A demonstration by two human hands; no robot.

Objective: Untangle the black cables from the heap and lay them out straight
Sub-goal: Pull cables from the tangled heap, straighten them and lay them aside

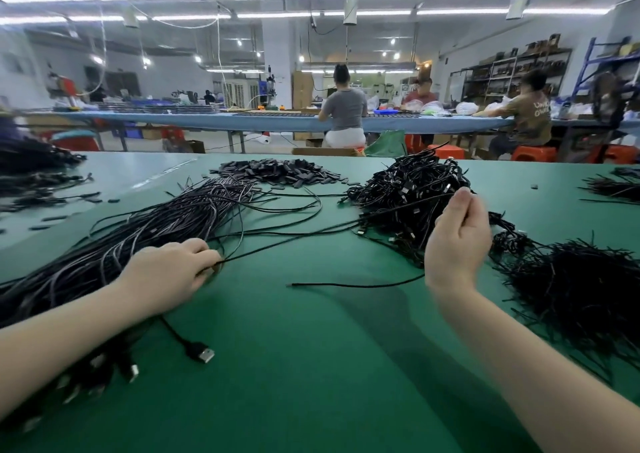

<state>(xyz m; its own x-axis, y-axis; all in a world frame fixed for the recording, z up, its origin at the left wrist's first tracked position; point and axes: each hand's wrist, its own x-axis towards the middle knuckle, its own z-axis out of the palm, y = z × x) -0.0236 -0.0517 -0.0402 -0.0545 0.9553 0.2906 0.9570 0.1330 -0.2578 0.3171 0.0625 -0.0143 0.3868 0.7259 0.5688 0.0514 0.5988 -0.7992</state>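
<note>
A tangled heap of black cables (405,196) lies on the green table (311,366) at centre right. To the left, a long bundle of straightened black cables (145,238) runs diagonally, its USB plugs near my left forearm. My left hand (173,272) rests beside that bundle and pinches one black cable (311,236), which stretches taut up to the right. My right hand (457,234) is raised in front of the heap, fingers together at the cable's far end, pinching it. Another loose cable (349,284) lies between my hands.
A second dark tangle (581,290) sits at the right edge. A pile of small black plastic pieces (280,172) lies at the table's far side. More cables lie at far left (34,168). People sit at a long bench (277,123) behind.
</note>
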